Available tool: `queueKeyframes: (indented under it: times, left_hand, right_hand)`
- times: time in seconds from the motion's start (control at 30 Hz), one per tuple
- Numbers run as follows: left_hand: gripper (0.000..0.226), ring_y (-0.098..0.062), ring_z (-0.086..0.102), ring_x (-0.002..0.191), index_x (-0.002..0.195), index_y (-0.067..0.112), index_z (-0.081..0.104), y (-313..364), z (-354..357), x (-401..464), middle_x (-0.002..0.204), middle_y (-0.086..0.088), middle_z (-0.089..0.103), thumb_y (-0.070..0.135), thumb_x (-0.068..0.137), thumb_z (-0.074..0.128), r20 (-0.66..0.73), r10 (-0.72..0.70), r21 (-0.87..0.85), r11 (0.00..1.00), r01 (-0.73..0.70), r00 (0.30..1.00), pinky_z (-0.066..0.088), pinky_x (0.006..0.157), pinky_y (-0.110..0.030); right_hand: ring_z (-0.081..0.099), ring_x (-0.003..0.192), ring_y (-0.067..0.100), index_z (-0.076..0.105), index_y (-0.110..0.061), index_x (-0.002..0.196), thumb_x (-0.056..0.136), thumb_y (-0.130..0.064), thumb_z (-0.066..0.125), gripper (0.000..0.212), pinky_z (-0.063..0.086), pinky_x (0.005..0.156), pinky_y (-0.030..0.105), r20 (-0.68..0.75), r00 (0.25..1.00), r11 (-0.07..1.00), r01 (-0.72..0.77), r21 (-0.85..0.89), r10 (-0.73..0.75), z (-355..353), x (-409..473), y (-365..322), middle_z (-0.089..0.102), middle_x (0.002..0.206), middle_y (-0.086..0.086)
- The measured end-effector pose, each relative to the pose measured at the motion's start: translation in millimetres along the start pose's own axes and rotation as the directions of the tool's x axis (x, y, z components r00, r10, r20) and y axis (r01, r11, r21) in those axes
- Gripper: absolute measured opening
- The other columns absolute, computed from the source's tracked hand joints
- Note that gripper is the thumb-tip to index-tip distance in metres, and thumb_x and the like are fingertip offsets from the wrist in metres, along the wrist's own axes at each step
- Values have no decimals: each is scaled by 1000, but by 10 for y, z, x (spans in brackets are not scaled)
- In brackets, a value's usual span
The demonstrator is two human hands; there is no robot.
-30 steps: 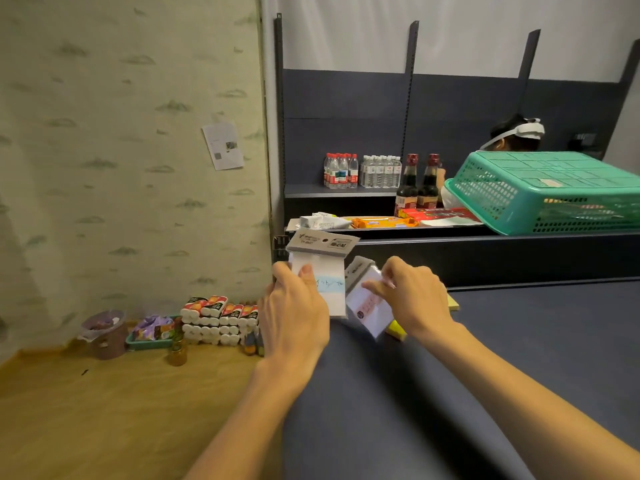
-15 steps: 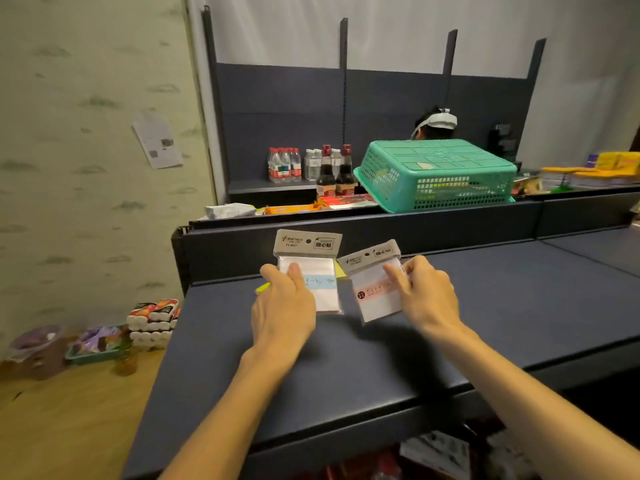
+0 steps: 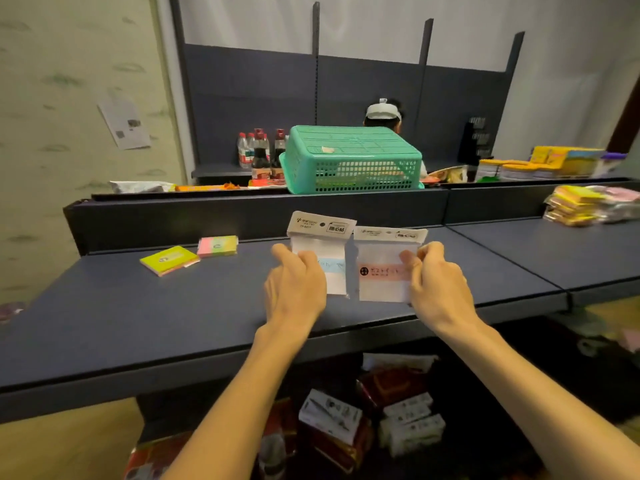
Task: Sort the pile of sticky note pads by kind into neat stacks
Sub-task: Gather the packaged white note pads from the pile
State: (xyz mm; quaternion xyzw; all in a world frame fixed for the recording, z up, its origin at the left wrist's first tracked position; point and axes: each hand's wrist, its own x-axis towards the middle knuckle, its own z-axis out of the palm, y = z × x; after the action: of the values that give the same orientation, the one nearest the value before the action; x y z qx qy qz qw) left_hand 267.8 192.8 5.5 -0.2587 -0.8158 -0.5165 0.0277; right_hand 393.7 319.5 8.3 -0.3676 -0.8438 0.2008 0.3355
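The left hand [image 3: 294, 289] grips a packaged pad with a blue band [image 3: 320, 251], the right hand [image 3: 438, 289] a like pack with a pink band [image 3: 382, 268]; fingers pinch each, side by side above the dark blue counter [image 3: 138, 317]. The grey header cards carry small print too blurred to read. A yellow-green pad [image 3: 168, 259] and a pink-green pad [image 3: 218, 244] lie left; a mixed pile [image 3: 575, 204] lies far right. Behind stands an upturned green basket [image 3: 353, 159].

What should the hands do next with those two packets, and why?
Probably lay both down side by side, starting separate stacks. The left hand holds a blue-band packet, the right hand a pink-band packet: seemingly different kinds, and the shelf below is bare.
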Motion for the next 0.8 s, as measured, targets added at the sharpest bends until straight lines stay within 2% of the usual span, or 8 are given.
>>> queueKeyframes:
  times: [0.13, 0.33, 0.43, 0.53, 0.67, 0.8]
  left_hand:
    - [19, -21, 60, 76, 107, 16, 29, 290, 499, -63, 87, -5, 57, 33, 101, 25, 57, 27, -10, 1000, -27, 998, 52, 58, -36]
    - [18, -21, 51, 69, 101, 10, 31, 707, 1329, -35, 89, -9, 53, 27, 101, 24, 107, 17, -54, 998, -11, 994, 38, 54, -32]
    - [19, -28, 52, 81, 100, 10, 32, 911, 1861, 51, 97, -12, 55, 27, 101, 23, 132, -3, -93, 996, 15, 991, 38, 64, -35]
    - [20, -30, 54, 86, 101, 11, 32, 1142, 2413, 202, 107, -15, 58, 29, 101, 23, 163, -22, -96, 995, 38, 986, 41, 66, -35]
    - [19, -38, 56, 97, 103, 12, 30, 1497, 3042, 392, 116, -21, 59, 29, 100, 23, 177, -33, -84, 995, 49, 984, 47, 79, -43]
    - [21, -34, 59, 97, 106, 13, 30, 1841, 3622, 460, 117, -17, 61, 31, 100, 22, 205, -10, -74, 997, 25, 979, 52, 83, -46]
  right_hand:
    - [46, 73, 28, 35, -17, 98, 103, -35, 29, 20, 33, 63, 36, -24, 999, 999, -28, -39, 28, -297, 147, 413, 49, 83, 4]
    - [48, 74, 25, 39, -15, 103, 103, -34, 27, 23, 35, 61, 34, -37, 996, 996, -78, -36, 76, -600, 575, 1181, 52, 89, 4]
    - [49, 79, 22, 41, -12, 111, 103, -34, 28, 27, 34, 58, 31, -44, 994, 993, -107, -49, 105, -721, 895, 1611, 51, 95, 4]
    - [51, 84, 22, 41, -12, 116, 103, -33, 28, 28, 39, 65, 33, -18, 989, 987, -148, -57, 147, -825, 1285, 2044, 56, 105, 8]
    - [50, 83, 23, 41, -12, 116, 103, -32, 29, 27, 38, 67, 34, 8, 984, 982, -176, -61, 177, -1042, 1714, 2591, 56, 106, 9]
    - [51, 83, 27, 39, -16, 104, 103, -32, 29, 19, 41, 71, 38, 11, 982, 981, -187, -61, 188, -1308, 2088, 3125, 57, 103, 11]
